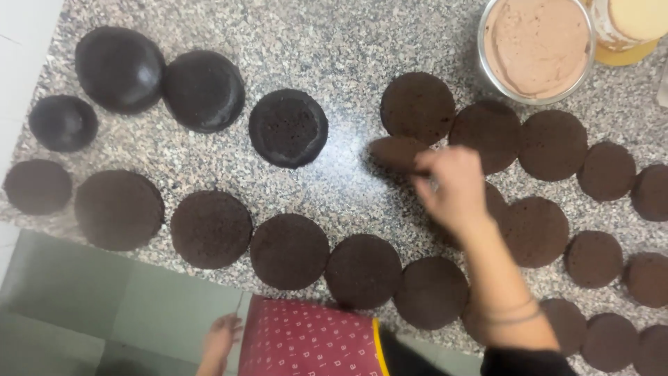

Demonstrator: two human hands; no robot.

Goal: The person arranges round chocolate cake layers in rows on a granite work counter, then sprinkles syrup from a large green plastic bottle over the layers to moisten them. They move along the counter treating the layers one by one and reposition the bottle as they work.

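Placement step was judged underway: right hand (456,186) pinched 1 small cake round (395,152) just above the granite counter (348,42), needing a level set-down; left hand (221,341) hung empty, loosely open.

I see a steel bowl of pale brown cream (536,47) at the speckled worktop (348,42) far edge, a yellow container (630,31) beside it, green floor tiles (83,306) below.

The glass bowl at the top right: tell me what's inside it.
The glass bowl holds pale pinkish-brown cream, filling it nearly to the rim. Whatever lies beneath the cream's surface, and the bowl's bottom, is covered.
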